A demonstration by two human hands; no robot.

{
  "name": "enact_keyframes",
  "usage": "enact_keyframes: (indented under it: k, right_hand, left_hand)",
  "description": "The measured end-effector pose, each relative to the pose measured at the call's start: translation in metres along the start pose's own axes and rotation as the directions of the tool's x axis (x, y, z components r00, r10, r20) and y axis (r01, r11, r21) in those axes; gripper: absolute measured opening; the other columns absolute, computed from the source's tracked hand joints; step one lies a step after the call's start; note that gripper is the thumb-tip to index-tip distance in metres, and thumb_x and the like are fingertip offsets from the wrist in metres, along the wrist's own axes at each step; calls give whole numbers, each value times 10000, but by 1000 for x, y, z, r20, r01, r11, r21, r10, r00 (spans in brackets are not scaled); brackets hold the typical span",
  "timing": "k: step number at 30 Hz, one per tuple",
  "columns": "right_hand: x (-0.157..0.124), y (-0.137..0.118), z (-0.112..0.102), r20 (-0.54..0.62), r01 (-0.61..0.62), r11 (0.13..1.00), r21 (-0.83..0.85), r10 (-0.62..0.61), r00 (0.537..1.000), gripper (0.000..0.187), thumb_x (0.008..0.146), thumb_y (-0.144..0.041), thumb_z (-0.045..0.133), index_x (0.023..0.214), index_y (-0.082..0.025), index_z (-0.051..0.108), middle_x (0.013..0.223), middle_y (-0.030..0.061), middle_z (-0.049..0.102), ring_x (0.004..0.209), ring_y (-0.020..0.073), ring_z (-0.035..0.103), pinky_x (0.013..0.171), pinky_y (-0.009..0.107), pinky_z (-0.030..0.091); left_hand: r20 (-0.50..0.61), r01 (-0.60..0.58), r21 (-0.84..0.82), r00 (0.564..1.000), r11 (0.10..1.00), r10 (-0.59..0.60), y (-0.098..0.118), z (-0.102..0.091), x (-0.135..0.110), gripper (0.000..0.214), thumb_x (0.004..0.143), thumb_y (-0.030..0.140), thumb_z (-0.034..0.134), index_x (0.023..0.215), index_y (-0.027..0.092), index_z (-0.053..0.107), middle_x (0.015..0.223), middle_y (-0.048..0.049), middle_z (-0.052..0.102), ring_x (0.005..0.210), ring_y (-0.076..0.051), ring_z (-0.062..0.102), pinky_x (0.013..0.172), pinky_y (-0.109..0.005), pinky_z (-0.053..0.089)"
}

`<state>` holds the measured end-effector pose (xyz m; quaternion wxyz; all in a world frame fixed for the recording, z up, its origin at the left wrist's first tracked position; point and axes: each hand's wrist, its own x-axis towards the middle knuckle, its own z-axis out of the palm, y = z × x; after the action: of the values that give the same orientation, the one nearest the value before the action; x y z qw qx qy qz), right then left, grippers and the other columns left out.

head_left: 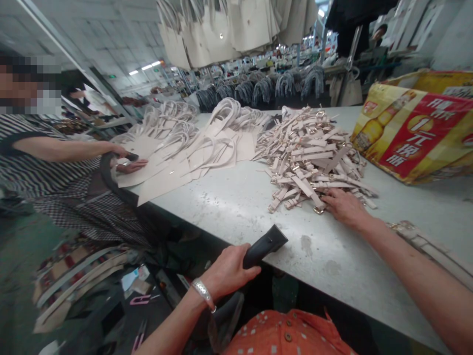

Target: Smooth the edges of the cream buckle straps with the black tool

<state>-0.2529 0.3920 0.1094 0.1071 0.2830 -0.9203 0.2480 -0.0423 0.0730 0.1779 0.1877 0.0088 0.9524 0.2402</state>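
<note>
My left hand [232, 268] is wrapped around a black tube-like nozzle [264, 246] with a flat end, which sticks out over the table's near edge. A dark hose seems to run back from it under my wrist. My right hand [343, 207] is at the near edge of a heap of beige straps [306, 158] with gold-coloured buckles. Its fingers are bent and closed at a buckled strap [308, 190]; the fingertips are partly hidden among the straps. More straps [424, 241] lie in a row beside my right forearm.
A yellow and red carton [414, 128] stands at the right. Beige bag panels with handles [199, 148] cover the table's left part, where a co-worker's hand [133, 166] rests. Bag pieces [221, 29] hang above. A dark surface with pink-handled tools [140, 299] is at lower left.
</note>
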Motion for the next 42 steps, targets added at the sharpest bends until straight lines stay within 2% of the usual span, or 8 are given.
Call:
enact_keyframes:
  k: [4,7,13,20,25,30,36,42]
  right_hand:
    - [-25,-25,4,183,93,995,-23,-88,979,154,845,-340,632,861,-187,637,961,65,618,931,226,546,839,404,435]
    - [-54,-52,17,289,87,996,30,-92,953,192,891,-388,577,954,-215,629,963,44,613,911,217,541,806,399,422]
    - [-95,-86,43,222,4,975,223,-55,974,176,904,-353,579,1018,-248,662,1024,49,592,970,208,530,850,382,451]
    - [-100,-83,47,162,12,948,317,-67,985,236,939,-311,511,1116,-222,638,1050,73,575,999,211,515,874,399,461]
    - [-99,-83,42,147,89,960,264,-131,980,232,940,-257,484,1104,-206,639,1030,80,577,967,213,510,844,393,455]
    - [-94,-82,34,262,170,984,50,-178,949,251,948,-290,457,1120,-238,633,1023,73,574,926,231,507,778,405,424]
    - [-89,-80,23,419,208,975,-79,-157,894,294,948,-282,422,1186,-320,590,949,60,560,871,248,506,728,418,399]
    - [-106,-69,27,265,105,981,162,-146,953,298,906,-211,483,1180,-272,583,1018,47,556,939,198,496,812,386,436]
  left_hand:
    - [-7,-19,-2,1000,1000,19,-1,1,-2,246,788,436,576,850,197,569,767,-19,622,719,-188,590,614,-274,378]
    - [5,-28,-2,1000,1000,28,1,0,-4,246,786,433,580,858,198,573,758,-15,625,707,-185,595,610,-271,375]
    - [58,-34,33,998,999,32,7,-5,-5,251,775,436,590,862,201,575,761,-19,624,699,-184,590,599,-263,382]
    - [147,-108,135,985,985,88,17,-4,14,241,755,424,598,806,191,563,721,-33,610,664,-187,577,576,-263,384]
    - [199,-136,201,975,970,95,26,-11,25,243,773,416,587,825,179,594,701,-35,614,636,-181,579,555,-266,379]
    - [234,-122,187,969,975,77,27,-15,31,266,770,430,584,832,174,616,751,-49,645,651,-181,591,554,-266,391]
    - [226,-115,221,972,968,64,26,-14,33,293,765,437,586,869,167,631,802,-72,662,699,-199,607,597,-280,424]
    - [228,-126,202,970,971,78,25,-14,33,266,761,425,581,828,170,621,764,-61,655,664,-184,601,569,-268,411]
